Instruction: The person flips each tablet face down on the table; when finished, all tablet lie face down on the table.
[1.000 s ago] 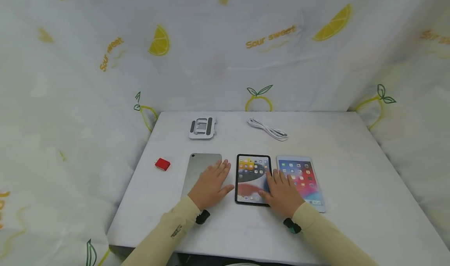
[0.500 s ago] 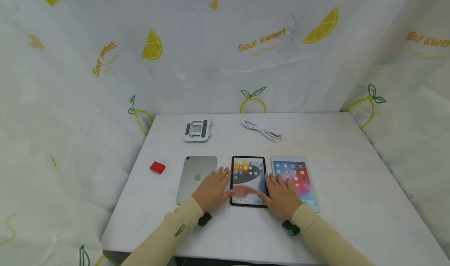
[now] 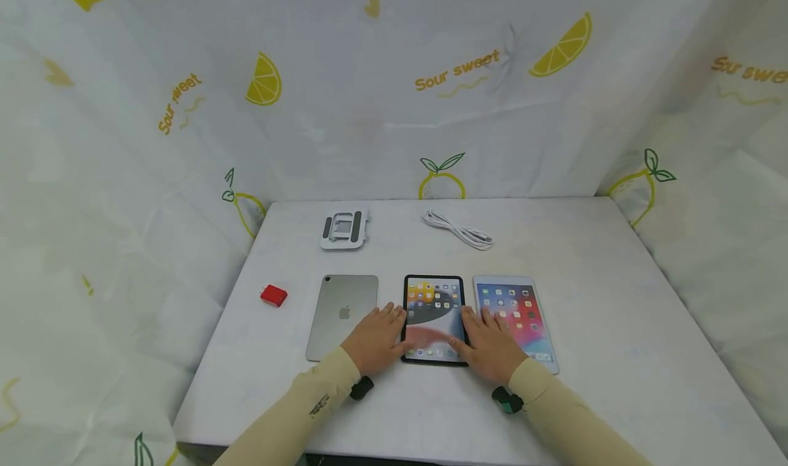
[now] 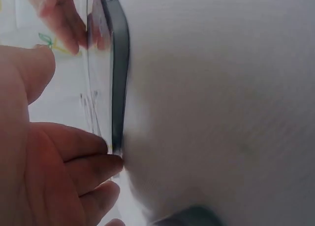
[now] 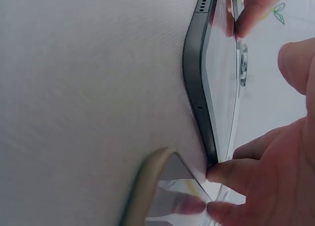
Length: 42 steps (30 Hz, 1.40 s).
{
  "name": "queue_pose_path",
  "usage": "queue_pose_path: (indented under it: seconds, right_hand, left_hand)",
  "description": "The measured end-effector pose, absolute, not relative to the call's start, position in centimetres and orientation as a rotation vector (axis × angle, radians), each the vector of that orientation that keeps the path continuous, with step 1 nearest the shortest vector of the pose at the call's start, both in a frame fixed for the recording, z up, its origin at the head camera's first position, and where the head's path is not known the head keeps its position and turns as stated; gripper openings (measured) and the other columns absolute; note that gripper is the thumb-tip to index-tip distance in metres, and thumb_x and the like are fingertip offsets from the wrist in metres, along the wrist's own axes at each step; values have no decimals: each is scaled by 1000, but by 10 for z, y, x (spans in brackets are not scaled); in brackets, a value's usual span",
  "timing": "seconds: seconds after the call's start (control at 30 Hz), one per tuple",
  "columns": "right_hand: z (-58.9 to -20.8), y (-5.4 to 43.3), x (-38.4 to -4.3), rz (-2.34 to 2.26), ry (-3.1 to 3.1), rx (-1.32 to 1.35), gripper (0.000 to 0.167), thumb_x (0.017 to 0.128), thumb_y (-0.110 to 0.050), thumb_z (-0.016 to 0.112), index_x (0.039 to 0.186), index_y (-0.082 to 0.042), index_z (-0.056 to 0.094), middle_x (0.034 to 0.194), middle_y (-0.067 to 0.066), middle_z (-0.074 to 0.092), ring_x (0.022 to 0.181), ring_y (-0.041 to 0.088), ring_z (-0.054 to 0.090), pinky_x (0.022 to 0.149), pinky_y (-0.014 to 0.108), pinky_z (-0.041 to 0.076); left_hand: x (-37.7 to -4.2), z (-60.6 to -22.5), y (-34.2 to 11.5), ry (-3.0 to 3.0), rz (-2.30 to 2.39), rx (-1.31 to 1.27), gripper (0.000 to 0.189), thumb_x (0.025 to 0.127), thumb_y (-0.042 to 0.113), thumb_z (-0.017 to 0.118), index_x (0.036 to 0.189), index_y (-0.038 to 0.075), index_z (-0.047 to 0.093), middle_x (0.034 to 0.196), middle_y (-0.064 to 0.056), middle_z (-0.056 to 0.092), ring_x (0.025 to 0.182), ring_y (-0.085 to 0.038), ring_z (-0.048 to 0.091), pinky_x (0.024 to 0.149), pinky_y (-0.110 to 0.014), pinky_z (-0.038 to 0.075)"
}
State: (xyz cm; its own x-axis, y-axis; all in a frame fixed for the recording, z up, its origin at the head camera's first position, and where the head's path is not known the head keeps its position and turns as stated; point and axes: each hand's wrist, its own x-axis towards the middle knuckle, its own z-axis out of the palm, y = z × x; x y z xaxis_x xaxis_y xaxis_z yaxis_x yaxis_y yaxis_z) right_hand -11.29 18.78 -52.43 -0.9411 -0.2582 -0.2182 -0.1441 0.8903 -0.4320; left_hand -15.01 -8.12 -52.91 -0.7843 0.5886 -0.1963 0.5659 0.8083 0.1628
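Note:
A black-rimmed tablet (image 3: 434, 322) lies face up on the white table, its screen lit, between two other tablets. My left hand (image 3: 377, 339) is at its left edge, fingers extended and fingertips at the side, the thumb over the lower left corner. On the opposite side, my right hand (image 3: 492, 350) has its fingertips at the right edge and its thumb over the lower right corner. The right forearm side partly covers a white tablet (image 3: 523, 315) with a lit screen. In the right wrist view the dark tablet edge (image 5: 197, 83) meets the fingertips.
A grey tablet (image 3: 335, 315) lies back up on the left. Beyond it stand a folded white stand (image 3: 344, 230) and a red plug adapter (image 3: 273, 295). A bundled white cable (image 3: 458, 230) lies at the back. Printed white cloth (image 3: 351, 131) hangs behind the table.
Both hands have drawn in to the middle tablet's sides; the left hand has come off the grey tablet toward the right. The head view has shifted slightly.

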Motion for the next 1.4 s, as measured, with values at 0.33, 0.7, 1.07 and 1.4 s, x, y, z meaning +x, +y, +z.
queue_pose_path:
  seconds: [0.33,0.7,1.07,1.4]
  right_hand:
    - [-526,190,-121,-873,2679,-174,90,106,-61,54,166,2,32,171,28,25,159,50,15,116,75,26]
    - [-517,198,-111,-1317,2528,-93,79,110,-46,56,169,-3,25,173,27,19,158,51,18,120,71,24]
    - [-486,185,-92,-1556,2505,-260,75,112,-36,58,172,-14,19,173,19,28,153,50,33,109,69,43]
    - [-467,168,-94,-1590,2426,-434,82,109,-38,62,173,-21,14,174,16,26,154,49,30,104,67,49]
  left_hand:
    - [-143,-524,-75,2786,64,897,78,109,60,48,161,3,46,166,-15,43,156,-32,35,127,-53,23]
    - [-141,-521,-62,2794,108,799,86,105,70,46,158,3,50,164,-14,47,156,-32,35,126,-53,27]
    - [-140,-514,-51,2665,646,696,80,108,69,39,150,3,58,149,-11,61,138,-30,55,112,-47,47]
    - [-140,-498,-46,2600,906,793,74,111,64,35,158,8,50,145,-6,64,127,-23,63,103,-46,53]
